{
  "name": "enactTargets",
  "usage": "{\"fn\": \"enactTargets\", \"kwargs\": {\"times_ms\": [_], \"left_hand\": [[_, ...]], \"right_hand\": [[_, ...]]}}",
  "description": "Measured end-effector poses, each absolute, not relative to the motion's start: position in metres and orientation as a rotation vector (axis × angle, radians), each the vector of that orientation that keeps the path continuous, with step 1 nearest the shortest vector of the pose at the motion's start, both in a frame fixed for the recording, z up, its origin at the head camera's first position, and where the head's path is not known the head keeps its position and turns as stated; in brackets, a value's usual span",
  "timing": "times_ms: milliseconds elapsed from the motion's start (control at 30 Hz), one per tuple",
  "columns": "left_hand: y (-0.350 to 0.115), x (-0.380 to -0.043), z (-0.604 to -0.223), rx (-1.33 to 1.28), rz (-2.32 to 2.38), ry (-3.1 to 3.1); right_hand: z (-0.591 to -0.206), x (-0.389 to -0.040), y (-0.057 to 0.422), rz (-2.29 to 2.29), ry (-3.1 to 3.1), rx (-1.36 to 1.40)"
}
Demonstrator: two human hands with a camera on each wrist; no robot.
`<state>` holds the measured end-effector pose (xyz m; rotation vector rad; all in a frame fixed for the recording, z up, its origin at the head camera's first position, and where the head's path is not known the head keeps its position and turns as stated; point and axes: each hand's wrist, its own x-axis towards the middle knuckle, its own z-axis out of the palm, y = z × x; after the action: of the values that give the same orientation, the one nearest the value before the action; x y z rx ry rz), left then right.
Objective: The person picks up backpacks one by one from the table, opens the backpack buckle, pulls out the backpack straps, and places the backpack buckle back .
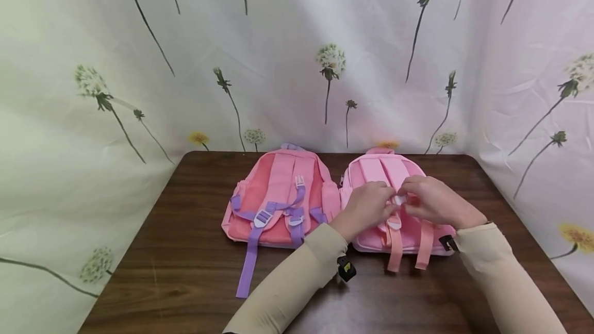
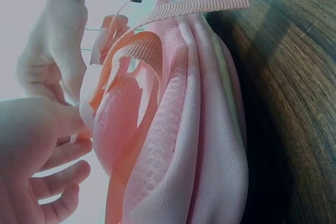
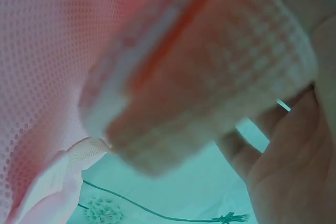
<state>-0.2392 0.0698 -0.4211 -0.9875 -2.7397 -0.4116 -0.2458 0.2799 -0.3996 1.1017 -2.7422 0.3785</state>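
A pink backpack (image 1: 355,177) with peach webbing straps lies back side up on the table. Over its straps, my left hand (image 1: 368,206) and right hand (image 1: 433,201) meet, fingertips close together, pinching a small white buckle (image 1: 399,200) between them. The left wrist view shows my left hand (image 2: 31,145) with thumb and forefinger at the strap, its other fingers loosely bent. A peach webbing strap (image 2: 142,51) loops beside them. Up close in the right wrist view, webbing (image 3: 210,93) blurs in front of my right hand (image 3: 294,156), hiding its fingertips.
Left of it, a second pink backpack (image 1: 278,174) with purple straps (image 1: 248,262) and white buckles lies on the dark wooden table (image 1: 153,262). One purple strap trails toward the front. A dandelion-print cloth (image 1: 287,66) hangs behind and at both sides.
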Motion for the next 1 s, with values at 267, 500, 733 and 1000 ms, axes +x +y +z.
{"fn": "enactTargets", "kwargs": {"times_ms": [267, 500, 733, 1000], "left_hand": [[0.068, -0.234, -0.425, -0.974, -0.421, -2.737], [0.067, -0.23, -0.431, -0.959, -0.393, -2.706], [0.065, -0.234, -0.428, -0.933, -0.436, -2.689], [0.055, -0.24, -0.423, -0.899, -0.614, -2.75]], "right_hand": [[-0.407, -0.245, 0.279, 0.419, -2.688, 1.141], [-0.41, -0.24, 0.279, 0.437, -2.703, 1.118], [-0.407, -0.243, 0.285, 0.399, -2.573, 1.158], [-0.394, -0.242, 0.294, 0.408, -2.74, 1.004]]}}
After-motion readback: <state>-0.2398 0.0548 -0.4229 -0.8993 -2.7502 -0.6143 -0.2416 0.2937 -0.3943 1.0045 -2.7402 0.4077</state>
